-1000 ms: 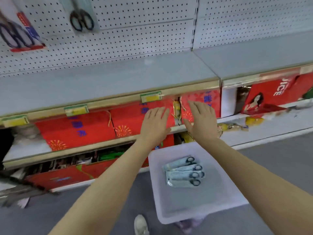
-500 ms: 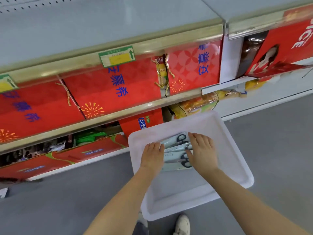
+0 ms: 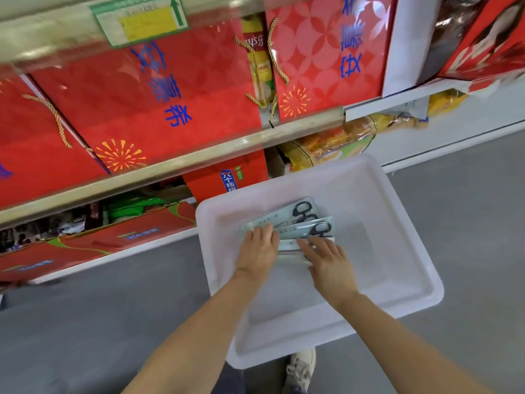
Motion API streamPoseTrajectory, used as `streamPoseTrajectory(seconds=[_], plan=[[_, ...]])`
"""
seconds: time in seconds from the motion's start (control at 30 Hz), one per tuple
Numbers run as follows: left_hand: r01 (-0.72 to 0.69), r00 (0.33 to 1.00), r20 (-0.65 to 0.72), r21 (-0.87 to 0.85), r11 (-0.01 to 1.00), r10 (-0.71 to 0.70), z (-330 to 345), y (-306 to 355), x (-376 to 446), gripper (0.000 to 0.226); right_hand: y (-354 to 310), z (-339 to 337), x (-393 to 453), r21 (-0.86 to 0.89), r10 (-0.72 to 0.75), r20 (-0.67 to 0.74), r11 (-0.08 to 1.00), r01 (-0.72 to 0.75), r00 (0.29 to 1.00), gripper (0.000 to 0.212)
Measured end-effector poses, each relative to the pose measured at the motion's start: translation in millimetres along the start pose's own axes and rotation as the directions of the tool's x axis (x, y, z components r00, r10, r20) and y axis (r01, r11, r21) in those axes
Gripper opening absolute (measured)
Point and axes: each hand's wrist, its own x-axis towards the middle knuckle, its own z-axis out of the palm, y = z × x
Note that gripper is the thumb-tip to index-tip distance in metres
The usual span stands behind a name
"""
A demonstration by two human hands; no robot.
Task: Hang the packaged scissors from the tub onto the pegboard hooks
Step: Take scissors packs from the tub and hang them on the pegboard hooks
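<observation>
1. Several packaged scissors (image 3: 301,223) lay fanned in a loose pile on the bottom of the white tub (image 3: 397,223), toward its far left part; black handles showed on two of them, pointing right.
2. Both hands were down in the tub on the pile; the left hand (image 3: 260,251) lay flat on the left ends of the packs with fingers (image 3: 262,233) straight and together, gripping nothing that could be seen.
3. The right hand (image 3: 329,263) rested just beside it on the nearer packs, its fingers (image 3: 309,245) spread and nearly straight, pointing left across the packaging; whether its thumb had hooked under a pack I could not tell.
4. The tub stood on the grey floor (image 3: 85,322), against the foot of the shelving; a white shoe (image 3: 301,371) showed under its near edge.
5. Red gift boxes (image 3: 142,109) with blue characters and gold cord handles filled the shelf (image 3: 199,157) behind; a yellow-and-green price label (image 3: 142,21) sat on the rail above.
</observation>
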Motion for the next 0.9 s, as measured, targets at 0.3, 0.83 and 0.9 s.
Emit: streamPoseTrajectory(seconds=[0.3, 0.83, 0.9], plan=[[0.073, 0.995, 0.091, -0.569, 0.819, -0.025, -21, -17, 12, 0.034, 10, -22, 9, 0.126, 0.112, 0.140, 0.983, -0.130, 0.984, 0.057], [0.568, 0.799, 0.428, -0.767, 0.298, -0.422, -27, -16, 1, 0.014, 35, -75, 20, 0.371, 0.437, 0.267, 0.776, -0.510, 0.859, 0.032], [0.512, 0.726, 0.519, -0.846, -0.148, -0.451, -52, -26, -4, 0.013, 24, -86, 26, 0.428, 0.443, 0.229, 0.754, -0.498, 0.867, 0.033]])
